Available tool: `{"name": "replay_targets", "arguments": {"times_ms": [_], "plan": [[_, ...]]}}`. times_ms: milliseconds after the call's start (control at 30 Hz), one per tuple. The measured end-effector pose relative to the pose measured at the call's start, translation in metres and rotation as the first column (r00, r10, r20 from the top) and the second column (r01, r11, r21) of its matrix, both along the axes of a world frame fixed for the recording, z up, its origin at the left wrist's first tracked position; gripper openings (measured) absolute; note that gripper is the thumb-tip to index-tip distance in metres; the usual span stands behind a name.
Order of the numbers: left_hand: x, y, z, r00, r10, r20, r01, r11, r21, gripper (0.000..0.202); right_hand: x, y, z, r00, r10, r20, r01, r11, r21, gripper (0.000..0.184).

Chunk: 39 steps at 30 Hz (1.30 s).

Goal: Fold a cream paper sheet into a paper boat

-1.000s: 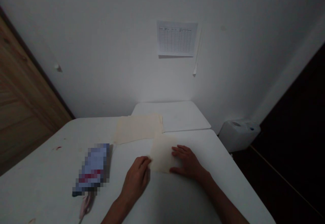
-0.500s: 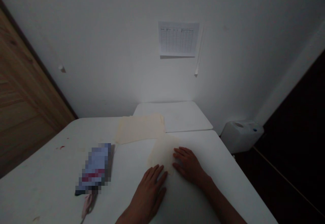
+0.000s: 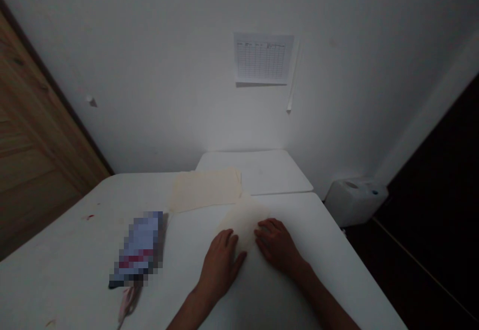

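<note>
A thin, pale cream sheet [image 3: 245,213] lies on the white table [image 3: 194,250], its outline faint against the surface. My left hand [image 3: 220,262] rests palm down at its near left side, thumb apart from the fingers. On the right side of the same sheet, my right hand [image 3: 277,245] is palm down with fingers slightly bent and spread. Neither hand grips anything that I can see. Just beyond, a larger cream sheet or small stack of sheets [image 3: 205,188] lies flat; I cannot tell how many.
A blurred-out bluish item [image 3: 140,245] with a pink strap lies on the left. Behind the table stands another white surface [image 3: 262,170] against the wall. A printed chart [image 3: 264,60] hangs above. A white plastic jug [image 3: 355,203] sits at right, beyond the table's edge.
My left hand has moved a little forward on the sheet, its fingers drawn closer together. My right hand has stayed almost in place, its fingers bent slightly more.
</note>
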State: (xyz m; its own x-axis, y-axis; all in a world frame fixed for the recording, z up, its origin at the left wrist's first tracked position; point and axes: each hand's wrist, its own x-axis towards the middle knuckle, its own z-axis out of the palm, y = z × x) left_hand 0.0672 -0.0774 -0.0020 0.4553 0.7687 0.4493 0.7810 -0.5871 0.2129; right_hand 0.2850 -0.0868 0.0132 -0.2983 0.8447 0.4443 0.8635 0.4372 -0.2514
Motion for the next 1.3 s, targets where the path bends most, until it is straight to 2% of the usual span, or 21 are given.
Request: {"name": "replay_targets", "arguments": {"times_ms": [133, 233, 467, 800, 1000, 1167, 1300], "plan": [[-0.007, 0.006, -0.016, 0.998, 0.056, -0.039, -0.054, 0.998, 0.039, 0.052, 0.0, 0.001, -0.001, 1.0, 0.012, 0.015, -0.012, 1.0, 0.011, 0.021], [-0.009, 0.007, -0.019, 0.996, 0.054, -0.078, -0.051, 0.998, 0.036, 0.059, 0.001, 0.0, 0.0, 1.0, 0.02, 0.009, -0.02, 1.0, -0.016, 0.021], [-0.013, 0.005, -0.014, 0.992, 0.034, -0.124, -0.032, 0.999, 0.015, 0.063, 0.001, -0.014, 0.006, 0.982, 0.186, 0.032, -0.181, 0.976, -0.123, 0.034], [-0.01, 0.004, -0.014, 0.976, 0.1, -0.195, -0.096, 0.995, 0.027, 0.059, 0.001, -0.021, 0.018, 0.968, 0.227, 0.104, -0.205, 0.961, -0.187, 0.04], [-0.01, 0.005, -0.015, 0.966, 0.144, -0.214, -0.144, 0.989, 0.017, 0.069, 0.001, -0.019, 0.018, 0.961, 0.251, 0.115, -0.225, 0.954, -0.199, 0.045], [-0.011, 0.004, -0.013, 0.973, 0.132, -0.187, -0.124, 0.991, 0.053, 0.069, -0.001, -0.022, 0.022, 0.958, 0.268, 0.1, -0.246, 0.95, -0.191, 0.042], [-0.01, 0.001, -0.005, 0.981, 0.051, -0.187, -0.039, 0.997, 0.072, 0.055, -0.002, -0.022, 0.023, 0.962, 0.256, 0.096, -0.235, 0.953, -0.19, 0.042]]}}
